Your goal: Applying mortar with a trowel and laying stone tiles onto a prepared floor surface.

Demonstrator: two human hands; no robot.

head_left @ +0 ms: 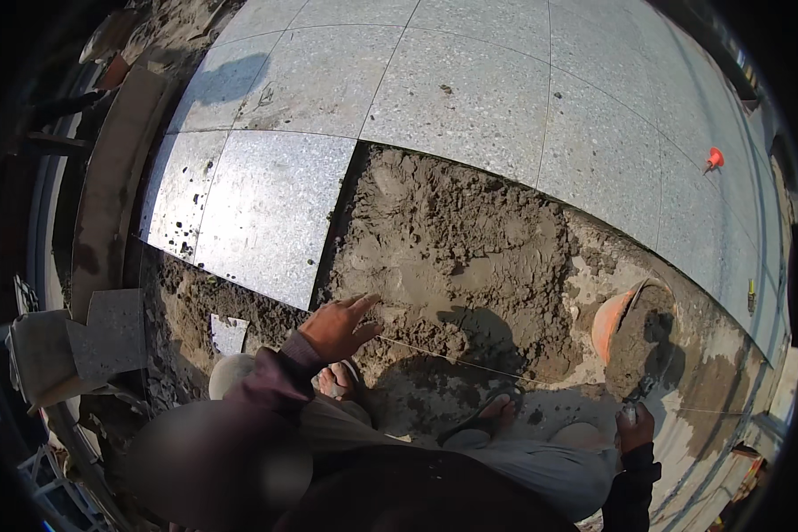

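Observation:
My left hand [339,326] is over the near left edge of a bed of wet grey mortar [470,239], its fingers stretched out and apart with nothing in them. It is close to the near corner of a pale speckled tile [266,213]. At the right, my right hand [634,427] is closed around the handle of what looks like a trowel [629,410]. The trowel's blade is hard to make out against the mortar heap [643,341], which spills from a tilted orange pan [608,324]. A thin string [470,362] crosses the near side of the bed.
Laid speckled tiles [470,97] border the bed at the far side. A small orange-red plastic piece [715,160] and a yellow-green tool [752,297] lie on the right tiles. A tile offcut [229,333] is at the left. My sandalled feet [496,408] stand at the near edge.

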